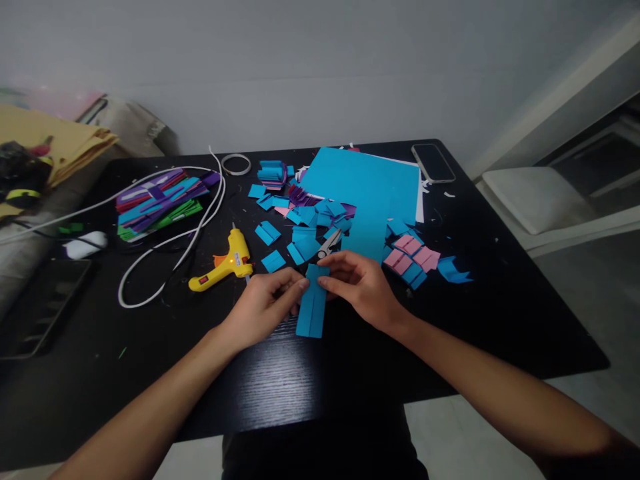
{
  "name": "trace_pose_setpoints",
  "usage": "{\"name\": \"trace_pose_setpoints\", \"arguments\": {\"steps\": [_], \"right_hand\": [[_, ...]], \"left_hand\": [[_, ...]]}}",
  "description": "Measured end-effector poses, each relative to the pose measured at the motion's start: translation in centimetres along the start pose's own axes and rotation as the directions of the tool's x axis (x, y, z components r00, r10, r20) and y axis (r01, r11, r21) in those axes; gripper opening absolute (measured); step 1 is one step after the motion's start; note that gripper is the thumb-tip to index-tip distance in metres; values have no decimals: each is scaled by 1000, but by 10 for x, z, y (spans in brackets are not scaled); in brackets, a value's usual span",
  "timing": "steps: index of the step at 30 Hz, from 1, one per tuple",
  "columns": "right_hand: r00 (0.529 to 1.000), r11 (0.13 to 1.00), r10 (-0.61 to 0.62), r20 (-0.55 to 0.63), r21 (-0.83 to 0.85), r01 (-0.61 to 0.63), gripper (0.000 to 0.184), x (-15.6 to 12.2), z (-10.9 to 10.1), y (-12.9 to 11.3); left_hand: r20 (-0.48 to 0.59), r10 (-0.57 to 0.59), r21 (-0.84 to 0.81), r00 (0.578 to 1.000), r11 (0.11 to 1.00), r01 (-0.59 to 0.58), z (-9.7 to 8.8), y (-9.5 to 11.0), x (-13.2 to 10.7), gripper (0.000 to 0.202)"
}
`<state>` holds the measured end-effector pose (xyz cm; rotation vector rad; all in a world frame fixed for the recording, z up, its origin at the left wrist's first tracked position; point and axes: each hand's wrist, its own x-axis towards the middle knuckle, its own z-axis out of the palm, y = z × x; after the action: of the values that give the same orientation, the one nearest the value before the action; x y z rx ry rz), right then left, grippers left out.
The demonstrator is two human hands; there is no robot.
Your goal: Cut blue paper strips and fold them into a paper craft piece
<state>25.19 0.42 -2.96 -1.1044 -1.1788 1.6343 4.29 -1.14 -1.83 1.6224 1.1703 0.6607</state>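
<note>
**Blue paper strip [311,319] pinched from both sides near its far end**

Your left hand [267,301] pinches the strip's left edge with the thumb on top, while your right hand [364,288] pinches the right edge opposite. Neither is nearer: the strip lies directly between them, touching both. Its long axis points toward you, the far end leaning slightly right, with a line running lengthwise down its face. The near end is free over the table [380,377]; whether it touches the surface, you cannot tell. Scissors [330,245] lie just beyond the strip, the yellow glue gun [223,265] beyond your left hand and leftward.
</note>
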Motion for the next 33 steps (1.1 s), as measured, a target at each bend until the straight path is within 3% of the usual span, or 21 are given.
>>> {"name": "trace_pose_setpoints", "arguments": {"steps": [7,17,23,28,33], "right_hand": [[985,996,-21,-170,80,35,28,6,-5,-3],[986,993,18,-167,114,2,27,10,-8,-2],[982,989,-7,-187,144,35,29,12,-10,-2],[980,989,-52,-190,128,78,30,10,-9,-2],[979,989,-82,-185,110,103,29,7,-5,-3]], "left_hand": [[134,-85,-11,987,996,87,-1,6,-2,37],[225,-127,-35,966,990,139,-7,4,-2,43],[201,-119,-23,972,992,127,-8,5,-2,42],[159,-162,-149,974,971,186,-2,7,-1,30],[266,-201,-237,943,934,266,4,2,1,35]]}}
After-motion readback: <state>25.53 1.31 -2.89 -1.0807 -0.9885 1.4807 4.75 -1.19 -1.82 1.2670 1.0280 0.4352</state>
